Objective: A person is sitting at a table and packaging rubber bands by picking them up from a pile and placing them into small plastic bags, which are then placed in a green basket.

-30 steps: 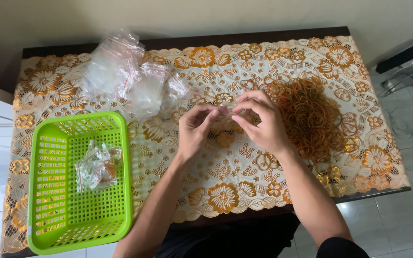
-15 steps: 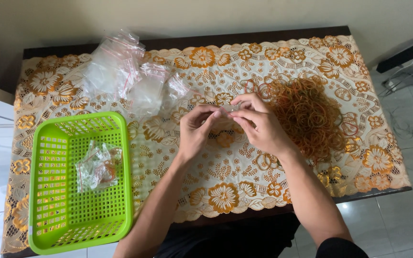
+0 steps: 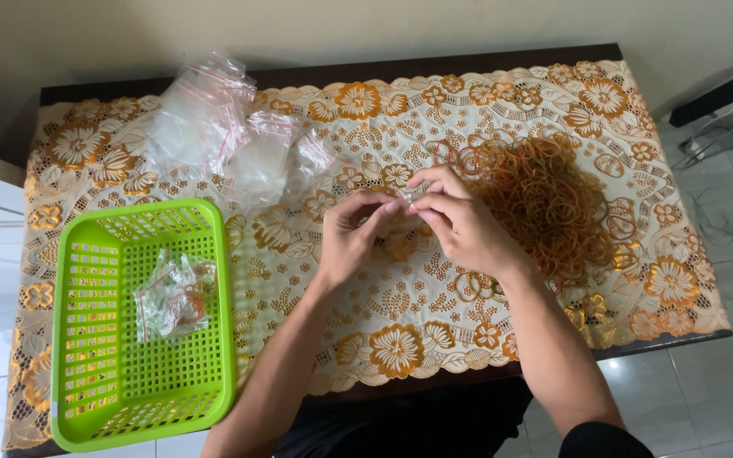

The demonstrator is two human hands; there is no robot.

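Table (image 3: 468, 69): dark wood, covered by a cream lace cloth (image 3: 400, 339) with orange flowers; taken here as the landmark.

Left hand (image 3: 351, 237): over the middle of the table; fingertips pinched together on a small clear plastic bag (image 3: 406, 197), hardly visible between the two hands; grip closed on it.

Right hand (image 3: 461, 222): just right of the left hand, fingertips meeting it at the same small bag; thumb and forefinger together on it; what is inside the bag cannot be told.

Rubber bands (image 3: 545, 199): a loose heap, orange and tan, on the right half of the table, just beside the right hand; a few red ones at its upper left edge.

Empty clear bags (image 3: 214, 127): a pile with red sealing strips, at the far left part of the table.

Green basket (image 3: 214, 339): plastic, perforated, on the left end of the table near its front edge; holds filled bags (image 3: 173, 297) of bands, lying near its middle.
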